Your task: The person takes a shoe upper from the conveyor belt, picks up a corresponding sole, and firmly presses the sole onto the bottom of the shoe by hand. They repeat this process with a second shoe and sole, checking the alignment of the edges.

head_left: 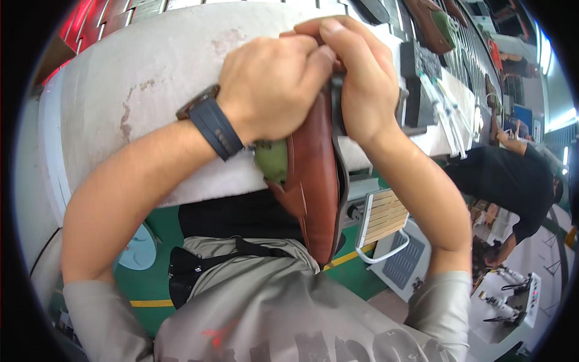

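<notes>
A brown leather shoe point(316, 175) with a patch of green material at its opening lies on its side, its near end reaching past the table edge toward my body. Its dark sole point(342, 163) faces right. My left hand point(271, 84) is closed at the far end, knuckles up, with a dark watch strap round the wrist. Curled round that same end from the sole side is my right hand point(368, 84), its thumb and fingers meeting near the left hand's fingers. The far tip of the shoe is hidden between both hands.
The pale, stained worktable point(151, 78) spreads left. At right sit a black box point(416, 90) and several thin white tools point(449, 114). Another brown shoe point(431, 27) rests on the rollers behind. A slatted wooden seat point(383, 217) stands below; a person in black point(500, 178) bends at right.
</notes>
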Motion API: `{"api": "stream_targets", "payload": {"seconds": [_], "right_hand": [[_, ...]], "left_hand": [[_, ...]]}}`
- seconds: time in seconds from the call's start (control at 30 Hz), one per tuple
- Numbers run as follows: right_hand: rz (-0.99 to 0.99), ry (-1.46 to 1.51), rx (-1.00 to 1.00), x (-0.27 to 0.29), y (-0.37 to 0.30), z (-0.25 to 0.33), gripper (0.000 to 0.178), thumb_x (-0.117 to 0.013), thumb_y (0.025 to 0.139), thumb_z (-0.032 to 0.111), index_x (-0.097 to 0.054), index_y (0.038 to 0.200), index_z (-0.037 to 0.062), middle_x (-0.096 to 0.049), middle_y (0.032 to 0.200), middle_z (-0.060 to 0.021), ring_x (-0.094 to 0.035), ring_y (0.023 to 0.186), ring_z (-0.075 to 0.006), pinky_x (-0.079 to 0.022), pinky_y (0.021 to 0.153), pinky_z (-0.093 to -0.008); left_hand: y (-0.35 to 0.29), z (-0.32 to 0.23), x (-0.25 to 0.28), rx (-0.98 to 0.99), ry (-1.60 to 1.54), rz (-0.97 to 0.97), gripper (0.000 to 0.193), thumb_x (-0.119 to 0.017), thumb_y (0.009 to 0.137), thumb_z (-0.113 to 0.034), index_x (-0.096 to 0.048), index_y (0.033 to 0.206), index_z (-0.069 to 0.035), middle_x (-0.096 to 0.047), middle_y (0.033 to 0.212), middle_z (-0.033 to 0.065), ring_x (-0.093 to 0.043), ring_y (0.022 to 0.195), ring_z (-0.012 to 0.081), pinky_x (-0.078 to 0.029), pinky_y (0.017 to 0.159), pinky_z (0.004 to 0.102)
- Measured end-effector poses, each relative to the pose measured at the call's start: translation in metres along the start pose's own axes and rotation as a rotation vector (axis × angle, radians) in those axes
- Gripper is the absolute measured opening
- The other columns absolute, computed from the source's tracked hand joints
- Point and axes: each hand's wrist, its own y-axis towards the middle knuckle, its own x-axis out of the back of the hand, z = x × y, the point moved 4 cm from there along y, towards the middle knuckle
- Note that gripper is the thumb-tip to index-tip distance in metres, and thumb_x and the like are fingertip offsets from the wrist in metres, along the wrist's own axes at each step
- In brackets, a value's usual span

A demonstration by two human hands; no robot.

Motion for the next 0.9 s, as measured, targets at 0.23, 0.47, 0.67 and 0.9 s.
{"api": "stream_targets", "payload": {"seconds": [0.23, 0.47, 0.67, 0.9], "right_hand": [[-0.147, -0.120, -0.038, 0.014, -0.048, 0.003, 0.049, -0.053, 0.112, 0.040, -0.072, 0.120, -0.0045, -0.074, 0.106, -0.0099, -0.067, 0.099, -0.0138, -0.053, 0.089, -0.0293], [-0.227, -0.303, 0.003, 0.007, -0.040, 0.018, 0.052, -0.060, 0.110, 0.044, -0.072, 0.108, -0.0062, -0.075, 0.098, -0.0170, -0.068, 0.093, -0.0163, -0.055, 0.085, -0.0307], [-0.156, -0.469, 0.343, 0.011, -0.044, 0.015, 0.048, -0.062, 0.110, 0.039, -0.065, 0.121, -0.0078, -0.077, 0.098, -0.0214, -0.076, 0.089, -0.0264, -0.059, 0.080, -0.0371], [-0.260, -0.300, 0.359, 0.015, -0.044, 0.005, 0.044, -0.050, 0.114, 0.032, -0.072, 0.110, -0.0062, -0.076, 0.102, -0.0137, -0.071, 0.095, -0.0180, -0.055, 0.087, -0.0320]], "left_hand": [[-0.003, -0.006, 0.003, 0.094, -0.047, 0.060, 0.047, -0.047, 0.108, -0.037, -0.075, 0.087, -0.006, -0.075, 0.084, 0.0209, -0.071, 0.080, 0.0449, -0.057, 0.075, 0.0544], [-0.006, -0.006, 0.000, 0.100, -0.023, 0.087, 0.049, -0.047, 0.108, -0.039, -0.075, 0.085, -0.005, -0.075, 0.084, 0.0206, -0.072, 0.079, 0.0448, -0.057, 0.074, 0.0551], [-0.004, -0.009, -0.006, 0.082, 0.084, 0.056, 0.049, -0.050, 0.107, -0.039, -0.075, 0.081, -0.005, -0.074, 0.078, 0.0225, -0.072, 0.075, 0.0453, -0.058, 0.072, 0.0553], [-0.003, -0.010, -0.006, 0.107, 0.120, 0.086, 0.048, -0.051, 0.106, -0.038, -0.075, 0.080, -0.005, -0.075, 0.079, 0.0217, -0.073, 0.076, 0.0450, -0.059, 0.072, 0.0550]]}}
